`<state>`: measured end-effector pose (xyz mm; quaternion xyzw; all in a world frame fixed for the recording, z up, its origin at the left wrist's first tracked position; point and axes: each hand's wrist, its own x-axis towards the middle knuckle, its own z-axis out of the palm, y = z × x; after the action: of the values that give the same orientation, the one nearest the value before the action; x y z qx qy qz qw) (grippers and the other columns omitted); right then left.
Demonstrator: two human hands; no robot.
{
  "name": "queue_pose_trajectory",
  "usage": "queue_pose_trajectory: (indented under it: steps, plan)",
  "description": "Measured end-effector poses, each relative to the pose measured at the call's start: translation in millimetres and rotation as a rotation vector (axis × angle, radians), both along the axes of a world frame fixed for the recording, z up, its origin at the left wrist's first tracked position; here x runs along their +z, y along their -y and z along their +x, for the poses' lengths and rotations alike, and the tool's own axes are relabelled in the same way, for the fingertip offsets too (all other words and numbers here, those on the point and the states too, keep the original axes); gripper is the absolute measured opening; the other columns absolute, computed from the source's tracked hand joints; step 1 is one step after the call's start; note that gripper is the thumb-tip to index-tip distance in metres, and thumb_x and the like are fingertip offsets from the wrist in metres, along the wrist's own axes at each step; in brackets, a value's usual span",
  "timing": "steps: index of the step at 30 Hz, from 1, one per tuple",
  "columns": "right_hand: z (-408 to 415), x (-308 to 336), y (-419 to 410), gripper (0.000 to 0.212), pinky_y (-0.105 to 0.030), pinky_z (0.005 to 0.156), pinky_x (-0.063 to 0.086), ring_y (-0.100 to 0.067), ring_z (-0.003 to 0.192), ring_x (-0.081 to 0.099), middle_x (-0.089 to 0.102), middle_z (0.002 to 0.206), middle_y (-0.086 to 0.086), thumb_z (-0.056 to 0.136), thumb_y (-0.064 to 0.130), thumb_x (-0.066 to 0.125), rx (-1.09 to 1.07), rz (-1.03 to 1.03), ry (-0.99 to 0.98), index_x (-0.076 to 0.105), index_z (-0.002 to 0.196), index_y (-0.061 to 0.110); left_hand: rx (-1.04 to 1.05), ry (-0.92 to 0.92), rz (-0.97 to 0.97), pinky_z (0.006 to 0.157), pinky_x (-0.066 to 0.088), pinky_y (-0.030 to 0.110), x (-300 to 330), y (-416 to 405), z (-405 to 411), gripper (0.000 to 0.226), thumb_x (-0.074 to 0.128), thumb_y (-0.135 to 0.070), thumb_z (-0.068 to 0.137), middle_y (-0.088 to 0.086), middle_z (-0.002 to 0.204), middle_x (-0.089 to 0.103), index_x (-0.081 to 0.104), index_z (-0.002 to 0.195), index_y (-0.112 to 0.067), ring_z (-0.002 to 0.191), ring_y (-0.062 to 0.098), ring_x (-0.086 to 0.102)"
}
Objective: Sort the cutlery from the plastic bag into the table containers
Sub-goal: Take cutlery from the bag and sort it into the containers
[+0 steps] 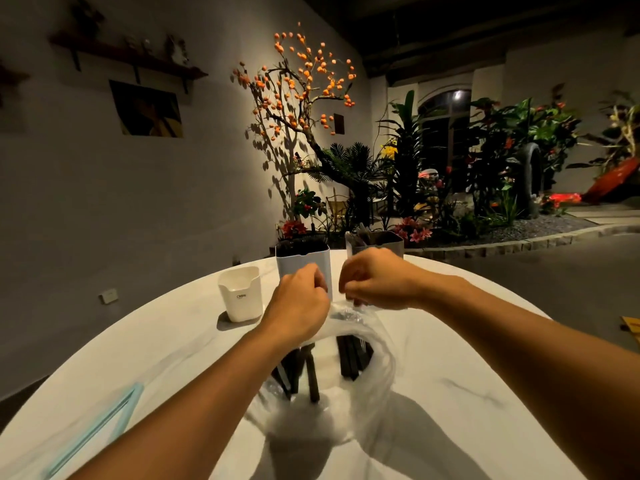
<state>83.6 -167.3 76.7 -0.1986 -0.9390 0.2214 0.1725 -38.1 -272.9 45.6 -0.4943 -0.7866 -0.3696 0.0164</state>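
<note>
A clear plastic bag (367,368) lies on the white table (450,375) in front of me, with several dark cutlery pieces (353,358) showing through it. My left hand (298,306) and my right hand (377,282) both pinch the bag's top edge at its far end, fingers closed on the plastic. Just behind the hands stand three containers: a small white cup (240,294) at the left, a pale blue holder (304,259) with dark items in it, and a grey holder (375,242) with cutlery handles sticking out.
A light blue strip (93,434) lies near the table's left front edge. Beyond the table are a wall with a shelf and picture, an orange-fruited tree (301,88), potted plants and a stone-edged bed.
</note>
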Motion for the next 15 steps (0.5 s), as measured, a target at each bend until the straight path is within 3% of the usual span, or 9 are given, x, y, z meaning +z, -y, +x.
queue_pose_trajectory:
  steps: [3,6,10,15]
  plan:
    - [-6,-17,27,0.021,-0.026,0.08,0.058,-0.015,0.084,0.07,0.072,0.1,-0.01,0.098,0.005,0.05,0.049,-0.189,0.252,0.07,0.105,0.003,-0.013,0.021,-0.084,0.075,0.06,0.043,-17,29,5,0.028,0.044,-0.01,0.097,0.004,0.079,0.065,0.062,0.077,-0.019,0.074,0.021,0.065]
    - [-24,-53,40,0.027,-0.038,0.096,0.054,-0.024,0.103,0.067,0.069,0.115,-0.013,0.1,0.01,0.048,0.0,-0.12,0.373,0.067,0.119,0.005,0.006,-0.004,-0.245,0.083,0.058,0.029,-44,48,2,0.016,0.05,-0.017,0.1,0.002,0.096,0.067,0.065,0.102,-0.019,0.084,0.017,0.066]
    - [-36,-97,34,0.031,-0.035,0.099,0.049,-0.024,0.109,0.059,0.063,0.123,-0.01,0.1,0.016,0.047,-0.141,0.03,0.41,0.06,0.127,0.008,0.054,-0.057,-0.303,0.081,0.046,0.019,-77,65,-6,0.028,0.059,-0.025,0.097,-0.005,0.117,0.061,0.057,0.124,-0.027,0.098,0.011,0.059]
    - [-34,-124,28,0.03,-0.031,0.1,0.047,-0.018,0.105,0.058,0.062,0.118,-0.003,0.097,0.027,0.059,-0.304,0.091,0.27,0.059,0.126,0.019,0.044,-0.061,-0.248,0.102,0.04,0.026,-98,64,-10,0.051,0.062,-0.031,0.093,-0.008,0.138,0.05,0.041,0.139,-0.028,0.124,0.014,0.049]
